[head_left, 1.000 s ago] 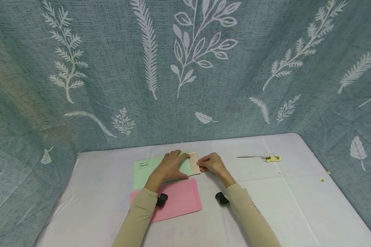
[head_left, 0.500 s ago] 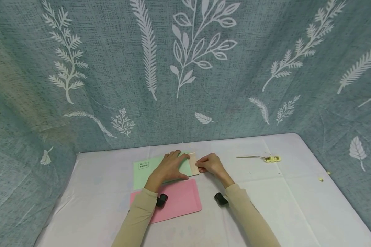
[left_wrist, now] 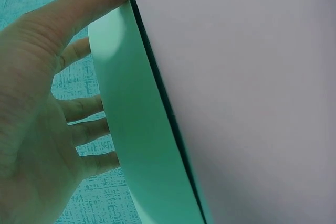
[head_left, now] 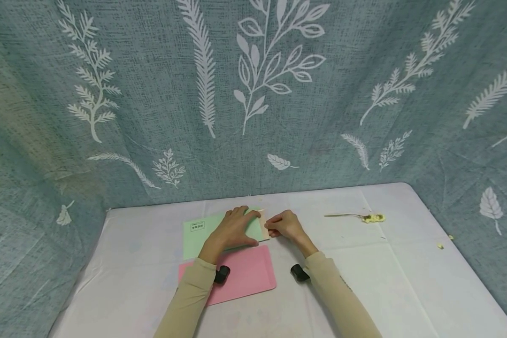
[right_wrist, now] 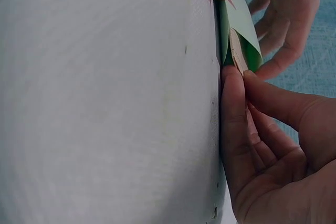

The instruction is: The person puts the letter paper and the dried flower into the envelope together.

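Observation:
On the table lies a green envelope (head_left: 194,241) with a small printed box at its left end. My left hand (head_left: 232,228) spans it, thumb at the near edge and fingers at the far edge, gripping it across its width. The right-hand mouth bows open in the right wrist view. A flat tan sheet (right_wrist: 237,51) sticks out of that mouth, and its inner part is hidden. Thumb and index finger of my right hand (head_left: 287,225) pinch the sheet's outer end. In the left wrist view, the envelope's green face (left_wrist: 131,103) curves between thumb and fingers.
A pink envelope (head_left: 241,277) lies just nearer than the green one, partly under my left forearm. At the right, a fork (head_left: 346,215) lies with yellow mashed food (head_left: 373,218) at its tip. Yellow crumbs (head_left: 440,246) lie near the table's right edge.
My right hand has moved slightly left, pushing the tan sheet deeper into the green envelope, so less of it shows. The left hand has stayed in place.

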Tool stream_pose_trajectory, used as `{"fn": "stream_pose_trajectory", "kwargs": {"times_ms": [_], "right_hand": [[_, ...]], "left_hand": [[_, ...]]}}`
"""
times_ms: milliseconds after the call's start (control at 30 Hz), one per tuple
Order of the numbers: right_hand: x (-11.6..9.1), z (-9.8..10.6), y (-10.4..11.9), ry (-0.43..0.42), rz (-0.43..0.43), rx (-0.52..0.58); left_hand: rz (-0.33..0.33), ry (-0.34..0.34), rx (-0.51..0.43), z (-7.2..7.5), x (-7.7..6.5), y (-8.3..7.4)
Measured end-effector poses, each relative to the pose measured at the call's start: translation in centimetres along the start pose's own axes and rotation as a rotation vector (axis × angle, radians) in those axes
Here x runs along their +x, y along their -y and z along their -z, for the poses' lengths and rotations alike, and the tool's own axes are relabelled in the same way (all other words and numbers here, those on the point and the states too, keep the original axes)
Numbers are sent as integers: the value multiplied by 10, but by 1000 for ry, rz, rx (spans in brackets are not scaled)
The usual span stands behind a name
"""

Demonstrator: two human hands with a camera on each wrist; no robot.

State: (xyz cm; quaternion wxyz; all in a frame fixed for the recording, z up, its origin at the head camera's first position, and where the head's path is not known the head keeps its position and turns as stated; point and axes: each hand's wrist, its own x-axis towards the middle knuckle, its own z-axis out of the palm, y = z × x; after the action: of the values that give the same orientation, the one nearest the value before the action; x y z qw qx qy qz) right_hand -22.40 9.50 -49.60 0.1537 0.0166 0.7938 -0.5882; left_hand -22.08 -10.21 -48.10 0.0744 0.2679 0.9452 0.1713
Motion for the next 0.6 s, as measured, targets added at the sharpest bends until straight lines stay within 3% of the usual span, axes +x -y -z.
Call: {"fn": "stream_pose_trajectory", "kwargs": {"times_ms": [600], "right_hand": [[1, -6, 1, 8, -6, -19]], "left_hand": [[-17, -20, 6, 0, -2, -2]]}}
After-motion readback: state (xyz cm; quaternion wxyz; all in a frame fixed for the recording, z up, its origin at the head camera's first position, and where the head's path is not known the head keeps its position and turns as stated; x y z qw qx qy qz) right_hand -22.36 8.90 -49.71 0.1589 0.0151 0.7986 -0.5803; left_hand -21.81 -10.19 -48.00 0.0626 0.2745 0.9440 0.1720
